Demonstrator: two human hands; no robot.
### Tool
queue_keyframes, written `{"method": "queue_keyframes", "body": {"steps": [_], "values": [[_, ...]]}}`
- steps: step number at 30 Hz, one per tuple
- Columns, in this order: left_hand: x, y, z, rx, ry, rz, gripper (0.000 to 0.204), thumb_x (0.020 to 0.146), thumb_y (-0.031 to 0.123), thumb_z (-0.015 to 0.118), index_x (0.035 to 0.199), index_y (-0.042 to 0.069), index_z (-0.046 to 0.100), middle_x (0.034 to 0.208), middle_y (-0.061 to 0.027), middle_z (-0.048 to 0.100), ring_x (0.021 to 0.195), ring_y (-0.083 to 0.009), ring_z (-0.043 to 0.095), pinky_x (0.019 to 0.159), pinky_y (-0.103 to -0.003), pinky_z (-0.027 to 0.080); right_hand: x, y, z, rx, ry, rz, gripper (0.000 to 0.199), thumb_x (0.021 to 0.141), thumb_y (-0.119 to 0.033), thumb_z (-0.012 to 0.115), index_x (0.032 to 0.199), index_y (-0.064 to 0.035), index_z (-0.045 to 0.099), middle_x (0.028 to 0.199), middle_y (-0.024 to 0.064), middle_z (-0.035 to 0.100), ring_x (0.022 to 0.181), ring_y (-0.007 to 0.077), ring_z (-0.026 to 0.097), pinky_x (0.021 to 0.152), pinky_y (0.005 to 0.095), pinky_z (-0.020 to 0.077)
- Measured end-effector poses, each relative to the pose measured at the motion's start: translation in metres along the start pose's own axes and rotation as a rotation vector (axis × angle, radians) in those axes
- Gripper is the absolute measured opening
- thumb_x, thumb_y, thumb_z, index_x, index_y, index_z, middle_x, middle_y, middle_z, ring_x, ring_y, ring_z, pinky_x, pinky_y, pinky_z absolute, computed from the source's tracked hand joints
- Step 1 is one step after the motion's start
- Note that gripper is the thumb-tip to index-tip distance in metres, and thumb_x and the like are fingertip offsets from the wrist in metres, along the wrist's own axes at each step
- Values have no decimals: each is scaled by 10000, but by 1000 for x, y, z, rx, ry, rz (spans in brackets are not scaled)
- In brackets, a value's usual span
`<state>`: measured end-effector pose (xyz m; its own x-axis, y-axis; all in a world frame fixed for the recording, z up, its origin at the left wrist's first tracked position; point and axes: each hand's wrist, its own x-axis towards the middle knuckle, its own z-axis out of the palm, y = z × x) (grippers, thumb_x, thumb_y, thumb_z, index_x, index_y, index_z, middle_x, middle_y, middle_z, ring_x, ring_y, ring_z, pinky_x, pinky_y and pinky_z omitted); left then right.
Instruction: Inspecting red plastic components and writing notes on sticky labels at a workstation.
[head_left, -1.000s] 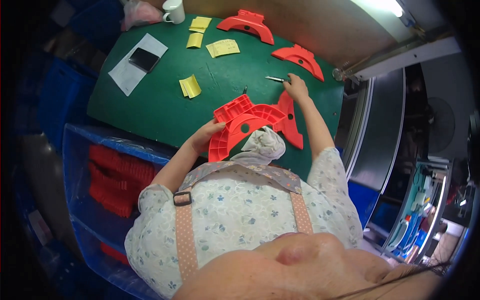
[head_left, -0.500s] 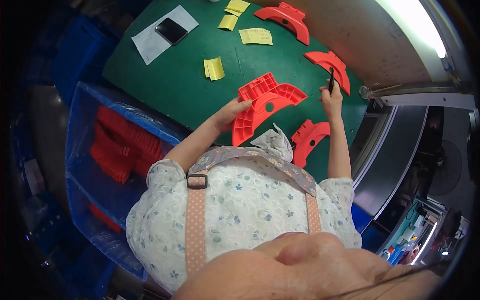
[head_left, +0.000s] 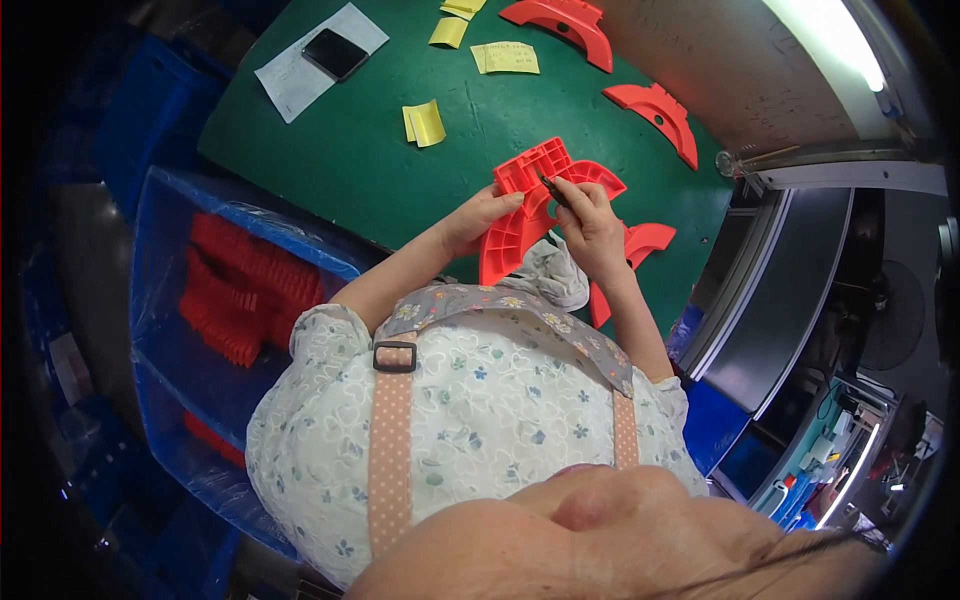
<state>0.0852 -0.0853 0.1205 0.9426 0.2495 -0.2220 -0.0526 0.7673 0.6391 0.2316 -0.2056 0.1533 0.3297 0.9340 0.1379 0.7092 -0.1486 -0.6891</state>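
My left hand (head_left: 482, 220) grips a curved red plastic part (head_left: 512, 232) by its left side, thumb on top, ribbed face up, above the near edge of the green table (head_left: 380, 180). My right hand (head_left: 592, 228) is closed around a slim black pen-like tool (head_left: 556, 191). The tool's tip meets the ribbed block of the part or hovers just over it; its exact shape is too small to tell. Under my right wrist lies another red part (head_left: 648, 240), partly covered. A crumpled white cloth (head_left: 556, 272) rests by the table edge, beneath the held part.
Two more red parts, one at the back (head_left: 565, 25) and one at the right (head_left: 660, 118), lie near the wall. Yellow paper slips (head_left: 424, 123) and a phone (head_left: 335, 54) on a white sheet (head_left: 290, 88) are farther left. A blue-lined bin (head_left: 345, 262) of red parts stands left.
My right hand has come left and nearer with the black tool, from the right-hand red part to the held one. The held part has shifted slightly right.
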Motion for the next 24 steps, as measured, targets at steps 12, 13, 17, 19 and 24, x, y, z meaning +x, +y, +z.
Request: {"method": "queue_keyframes", "body": {"steps": [12, 13, 17, 19, 24], "values": [[-9, -16, -2, 44, -30, 10, 485, 881, 250, 488, 1290, 64, 303, 1197, -81, 461, 1054, -157, 499, 881, -314, 432, -6, -4, 16, -92, 78, 7, 249, 810, -158, 562, 1056, -141, 600, 914, 55, 517, 730, 203, 583, 565, 314, 470], [-11, -18, -2, 66, -9, 14, 487, 882, 251, 487, 1290, 63, 301, 1193, -79, 462, 1048, -152, 499, 878, -310, 431, -8, -3, 19, -105, 83, 5, 245, 810, -154, 563, 1051, -141, 604, 908, 54, 519, 729, 202, 583, 565, 315, 471], [-15, -23, 2, 51, 54, 30, 407, 893, 198, 450, 1262, 67, 340, 1105, -58, 502, 952, -126, 530, 811, -285, 456, -13, 1, 29, -63, 104, 23, 241, 808, -145, 565, 1045, -141, 607, 907, 56, 527, 726, 204, 582, 567, 317, 473], [-16, -27, -1, 51, 91, 7, 397, 890, 197, 455, 1249, 64, 352, 1089, -57, 508, 946, -128, 533, 806, -284, 456, -15, 1, 33, -57, 100, 29, 233, 811, -136, 562, 1039, -119, 608, 931, 62, 534, 734, 210, 582, 584, 314, 475], [-27, -26, 11, 98, 88, -10, 426, 882, 220, 478, 1253, 53, 349, 1131, -68, 491, 972, -137, 523, 827, -291, 445, -15, 24, 27, 48, 167, 46, 248, 818, -54, 548, 1061, -11, 570, 961, 113, 531, 820, 211, 560, 691, 274, 460]]}}
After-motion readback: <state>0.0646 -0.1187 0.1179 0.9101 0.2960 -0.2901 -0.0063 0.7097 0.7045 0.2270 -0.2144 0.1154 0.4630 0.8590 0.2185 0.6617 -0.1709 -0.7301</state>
